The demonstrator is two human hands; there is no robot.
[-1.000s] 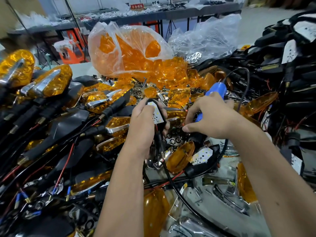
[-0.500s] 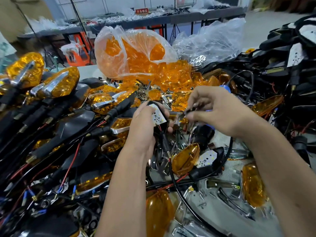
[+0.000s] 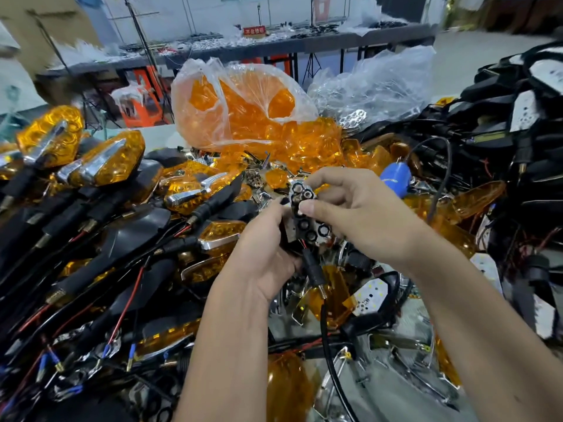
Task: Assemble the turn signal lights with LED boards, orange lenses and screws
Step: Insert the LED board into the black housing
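Left hand (image 3: 262, 254), palm turned inward, fingers curled round a black turn signal housing (image 3: 300, 239) (its stalk and black cable hang below). Right hand (image 3: 362, 214), arched over from the right, pinches a chrome honeycomb reflector (image 3: 307, 213) between thumb and forefinger against the housing's face. Bagged orange lenses (image 3: 243, 108) lie beyond both hands; a blue-handled screwdriver (image 3: 396, 178) lies behind the right hand.
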